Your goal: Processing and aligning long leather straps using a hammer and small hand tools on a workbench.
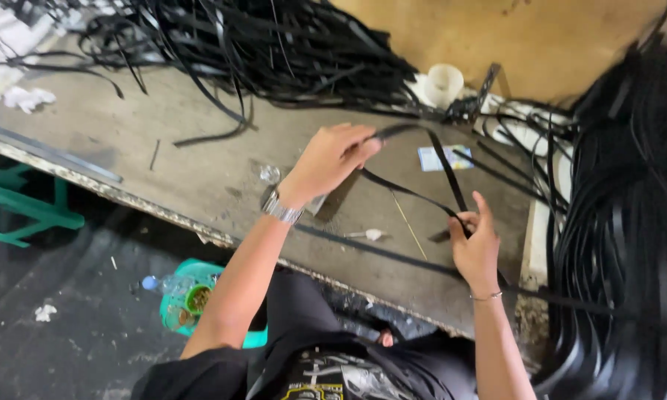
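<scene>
Worn grey board serves as the bench (200, 159), scuffed and stained, its near edge chipped, with a dark floor below and a tan wall behind.

Both hands work one thin black strap (415, 194), a flat, glossy band. The left hand (332, 159) is raised over the bench with its fingers closed together, pinching the strap near its upper bend; the band arches out from those fingertips and drops toward the other hand. The right hand (476, 248) sits lower and nearer the body, thumb up, the fingers curled and clamped on the strap where two runs of it meet. From there the strap trails across the board's near edge.

A metal watch (281, 208) circles the left wrist; a thin bracelet (486, 297) rings the right.

A small flat card (443, 158), rectangular, pale blue and white, lies on the bench just beyond the strap's loop. A white plastic cup-like spool (445, 83) stands farther back, near the wall.

A tangled heap of straps (289, 48) covers the far end of the bench, and a dense hanging bundle (630, 222) of the same black bands fills the right side. Crumpled white paper (28, 98) lies at the left. On the floor sits a teal tub (193, 300) with a clear bottle.
</scene>
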